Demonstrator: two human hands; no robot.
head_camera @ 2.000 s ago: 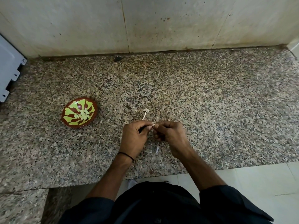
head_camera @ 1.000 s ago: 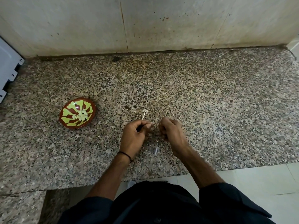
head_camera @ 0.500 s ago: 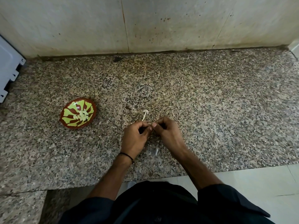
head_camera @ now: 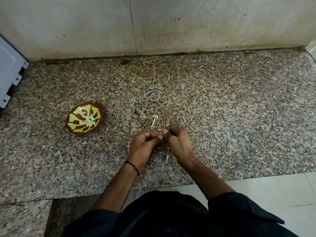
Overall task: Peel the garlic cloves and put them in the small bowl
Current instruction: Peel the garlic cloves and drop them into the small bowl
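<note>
- Head view shows a speckled granite counter (head_camera: 222, 108) against a stained pale wall (head_camera: 171, 23); white floor tiles (head_camera: 273, 194) lie below its edge.
- A small bowl (head_camera: 73, 117), red-brown with a green pattern, stands at the left and holds peeled cloves (head_camera: 89, 121).
- The left hand (head_camera: 145, 146) and right hand (head_camera: 177, 142) meet over the counter, fingers curled, both pinching a pale garlic clove (head_camera: 160, 129), mostly hidden.
- Skin scraps (head_camera: 154, 120) lie just beyond.

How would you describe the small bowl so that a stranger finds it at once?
Look at the speckled granite counter below the pale wall. Left of the left hand sits a round brown bowl with yellow-green petal shapes, holding pale peeled cloves. Its neighbours are only pale peel scraps.
</note>
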